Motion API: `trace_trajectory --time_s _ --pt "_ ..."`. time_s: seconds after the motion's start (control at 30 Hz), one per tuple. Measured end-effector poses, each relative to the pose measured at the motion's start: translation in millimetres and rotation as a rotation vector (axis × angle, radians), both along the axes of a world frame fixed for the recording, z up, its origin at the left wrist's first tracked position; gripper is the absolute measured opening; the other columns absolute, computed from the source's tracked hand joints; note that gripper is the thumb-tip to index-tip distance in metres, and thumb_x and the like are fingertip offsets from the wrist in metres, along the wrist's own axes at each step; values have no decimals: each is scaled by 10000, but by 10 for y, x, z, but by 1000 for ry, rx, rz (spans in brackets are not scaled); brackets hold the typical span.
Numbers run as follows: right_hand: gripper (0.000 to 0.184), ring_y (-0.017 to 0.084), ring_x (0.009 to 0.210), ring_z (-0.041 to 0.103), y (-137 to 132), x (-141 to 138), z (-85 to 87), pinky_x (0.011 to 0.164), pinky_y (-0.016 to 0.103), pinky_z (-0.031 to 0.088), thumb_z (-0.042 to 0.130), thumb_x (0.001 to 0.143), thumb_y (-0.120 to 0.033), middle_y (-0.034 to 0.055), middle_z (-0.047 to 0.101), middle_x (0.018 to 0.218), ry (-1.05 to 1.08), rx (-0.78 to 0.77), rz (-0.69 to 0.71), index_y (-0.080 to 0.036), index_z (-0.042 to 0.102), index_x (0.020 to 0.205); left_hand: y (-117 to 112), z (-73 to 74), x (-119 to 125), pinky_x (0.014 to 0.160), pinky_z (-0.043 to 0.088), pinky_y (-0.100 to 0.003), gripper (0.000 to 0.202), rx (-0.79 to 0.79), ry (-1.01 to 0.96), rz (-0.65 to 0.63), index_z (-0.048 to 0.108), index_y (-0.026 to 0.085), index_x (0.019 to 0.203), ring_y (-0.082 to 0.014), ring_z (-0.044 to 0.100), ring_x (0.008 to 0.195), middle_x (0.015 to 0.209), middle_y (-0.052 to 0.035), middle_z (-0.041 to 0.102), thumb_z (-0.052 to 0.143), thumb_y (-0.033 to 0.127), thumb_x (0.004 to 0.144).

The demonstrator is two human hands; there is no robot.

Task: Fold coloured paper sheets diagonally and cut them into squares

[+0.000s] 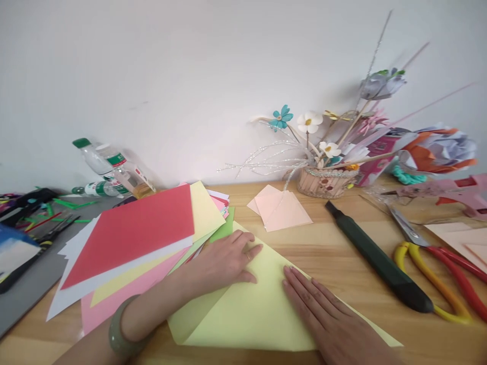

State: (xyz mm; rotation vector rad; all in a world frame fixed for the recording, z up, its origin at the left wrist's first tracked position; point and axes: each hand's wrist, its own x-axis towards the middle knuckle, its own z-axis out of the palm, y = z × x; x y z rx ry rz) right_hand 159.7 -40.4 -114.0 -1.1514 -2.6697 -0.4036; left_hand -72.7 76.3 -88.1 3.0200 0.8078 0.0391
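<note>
A sheet of pale yellow-green paper [258,309] lies folded over on the wooden table in front of me, its slanted edge running from upper left to lower right. My right hand [323,314] rests flat on it along that edge, fingers stretched out side by side. On the upper part of the sheet sits my left hand [228,258], its fingers bent and apart, with nothing seen in them. A ring is on one of its fingers and a green bangle [127,327] circles the wrist.
At left lies a fanned stack of coloured paper [133,233], with plastic bottles [125,172] behind. Peach paper squares [281,208] and a flower basket [325,182] are at the back. A dark green cutter [376,258], scissors [418,253] and a pink glue gun [456,192] lie right.
</note>
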Motion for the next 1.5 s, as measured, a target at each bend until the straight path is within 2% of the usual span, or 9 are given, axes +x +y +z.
trace_trajectory --time_s 0.23,0.37,0.53,0.67,0.8,1.07,1.23,1.33,1.5 --pt "576 205 1178 496 -323 20 29 867 286 507 397 696 -76 134 496 1316 -146 69 -76 -34 469 1266 22 -45 -50 841 458 -374 622 -18 6 -11 446 204 1286 -288 478 1115 1218 -128 476 556 561 789" --pt "550 237 1175 498 -497 157 10 839 314 527 396 801 -241 166 494 1311 -104 46 -119 9 425 1290 31 -46 -62 804 481 -379 648 -29 25 -28 433 197 1297 -306 484 1111 1219 -145 476 559 568 781" --pt "861 286 1192 476 -696 437 -83 834 389 530 331 848 -591 219 465 1317 -49 37 -197 60 197 1396 41 -63 -84 794 493 -408 656 -42 7 -42 423 178 1307 -313 478 1111 1224 -161 465 522 579 797" --pt "925 288 1223 441 -725 587 -130 854 414 508 321 824 -675 217 431 1347 -103 75 -204 48 223 1391 44 -59 -76 822 477 -383 553 -52 -26 -34 436 207 1301 -281 471 1105 1223 -126 458 500 526 853" --pt "899 278 1205 464 -549 730 -59 857 436 483 363 832 -659 188 435 1353 -114 136 -242 18 210 1403 44 4 -1 837 448 -352 280 -58 -11 2 517 216 1195 -227 470 1066 1169 -86 467 383 278 957" --pt "789 335 1006 606 -207 700 152 724 495 523 316 903 -546 204 570 1201 -29 269 -204 -20 67 1435 126 -43 35 631 363 -263 325 43 -25 -18 494 265 1233 -186 438 823 901 -46 463 291 229 982" --pt "465 222 1190 475 94 182 353 907 388 490 345 943 -309 101 432 1352 101 -108 -50 -98 385 1355 163 -96 15 635 323 -262 399 26 -50 -28 482 258 1261 -167 414 784 815 -23 436 176 265 1006" --pt "526 215 1295 315 383 -50 337 1029 416 345 301 957 -388 126 327 1414 176 -414 73 -66 339 1371 185 -111 2 609 298 -252 432 -42 -104 -11 534 258 1212 -155 393 740 782 -12 396 159 312 1005" --pt "667 237 1343 185 610 -99 104 1060 451 263 328 926 -504 165 195 1464 166 -521 189 -62 214 1413 231 -113 -17 606 294 -236 443 -121 -125 7 578 264 1159 -145 377 720 768 -2 355 169 331 1003"
